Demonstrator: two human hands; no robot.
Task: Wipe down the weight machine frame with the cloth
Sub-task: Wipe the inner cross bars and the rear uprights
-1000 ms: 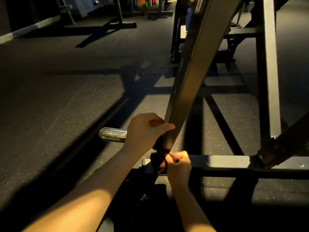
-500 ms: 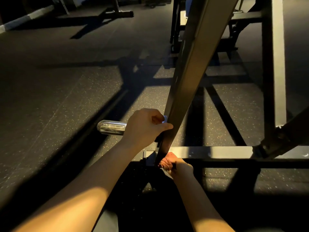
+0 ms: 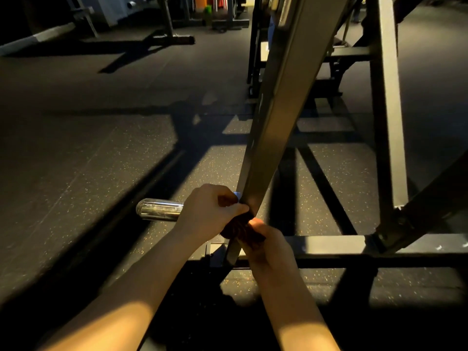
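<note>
A dark slanted beam [image 3: 276, 127] of the weight machine frame rises from the floor bar [image 3: 334, 245] up to the top of the head view. My left hand [image 3: 210, 211] grips the beam's lower end, fingers curled round its left edge. Just below it my right hand [image 3: 266, 245] holds a dark reddish-brown cloth [image 3: 238, 230] bunched against the beam near its foot. Most of the cloth is hidden between the two hands.
A chrome weight peg [image 3: 159, 209] sticks out to the left behind my left hand. An upright post [image 3: 387, 105] and a diagonal brace [image 3: 430, 196] stand to the right. Speckled rubber floor [image 3: 88, 160] lies to the left, with other gym equipment [image 3: 172, 26] at the back.
My right hand with the cloth has slid up the beam from its foot until it sits just under my left hand. The left hand has kept its grip.
</note>
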